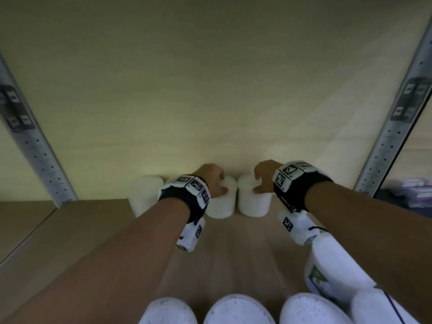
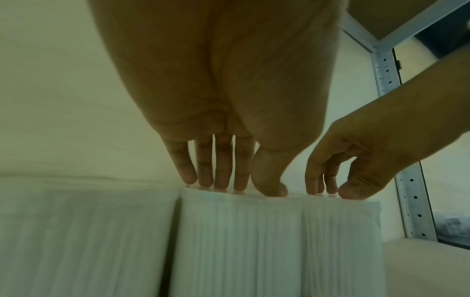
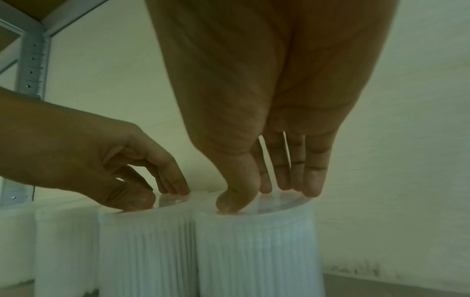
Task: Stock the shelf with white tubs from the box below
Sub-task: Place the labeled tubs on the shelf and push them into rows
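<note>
Two white ribbed tubs stand side by side against the back wall of the shelf. My left hand [image 1: 222, 183] rests thumb and fingertips on the lid of the left tub [image 1: 221, 206]. My right hand [image 1: 257, 183] does the same on the right tub [image 1: 253, 204]. The left wrist view shows my left hand [image 2: 236, 186] with straight fingers touching the lid of its tub [image 2: 239, 241]. In the right wrist view my right hand [image 3: 267, 199] touches the top of its tub [image 3: 257, 251], with the left hand [image 3: 162, 199] on the neighbouring tub [image 3: 145, 251]. Neither hand wraps round a tub.
Another white tub [image 1: 145, 195] stands further left in the row. Perforated metal uprights [image 1: 35, 148] [image 1: 385, 141] frame the wooden shelf board [image 1: 70, 230]. Several white round tops [image 1: 236, 309] and a labelled white container [image 1: 332, 270] lie nearest me.
</note>
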A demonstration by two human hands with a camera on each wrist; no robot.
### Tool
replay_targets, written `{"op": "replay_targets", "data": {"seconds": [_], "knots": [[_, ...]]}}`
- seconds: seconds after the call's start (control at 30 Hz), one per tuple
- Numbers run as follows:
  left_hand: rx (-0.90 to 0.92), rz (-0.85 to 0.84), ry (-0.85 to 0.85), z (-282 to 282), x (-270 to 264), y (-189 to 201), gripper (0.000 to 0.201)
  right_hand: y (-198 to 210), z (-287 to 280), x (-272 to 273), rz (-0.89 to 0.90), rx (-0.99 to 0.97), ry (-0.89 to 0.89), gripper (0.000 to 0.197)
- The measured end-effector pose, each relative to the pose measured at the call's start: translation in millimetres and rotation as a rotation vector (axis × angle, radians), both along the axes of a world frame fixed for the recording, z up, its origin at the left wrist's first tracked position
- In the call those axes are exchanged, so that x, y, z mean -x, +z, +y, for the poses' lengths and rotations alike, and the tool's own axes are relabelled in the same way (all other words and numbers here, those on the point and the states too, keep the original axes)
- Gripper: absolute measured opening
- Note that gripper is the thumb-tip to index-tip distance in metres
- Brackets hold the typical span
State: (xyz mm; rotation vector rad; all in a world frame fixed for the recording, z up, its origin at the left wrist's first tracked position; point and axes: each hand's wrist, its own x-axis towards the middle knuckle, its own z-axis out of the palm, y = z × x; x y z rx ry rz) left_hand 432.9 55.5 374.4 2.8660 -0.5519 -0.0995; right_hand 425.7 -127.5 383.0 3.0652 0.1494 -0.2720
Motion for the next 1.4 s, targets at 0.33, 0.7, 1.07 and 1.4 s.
{"op": "replay_targets", "data": {"seconds": [0.33,0.7,1.07,1.4], "knots": [[0.008,0.005,-0.004,1.1,0.8,-1.4,0.051,2.6,1.8,1.4,0.015,-0.022,-0.020,0.051],[0.028,-0.003,-0.018,3.8,-1.9,-4.3,0.049,7.1,1.5,5.9,0.028,-0.090,0.051,0.048],[0.035,0.007,-0.018,4.3,-1.3,-4.9,0.050,-2.1,8.7,0.3,0.029,0.017,-0.106,0.065],[0.037,0.005,-0.026,4.8,-0.6,-5.0,0.049,-9.7,3.2,-18.4,0.022,0.092,-0.084,0.042]]}}
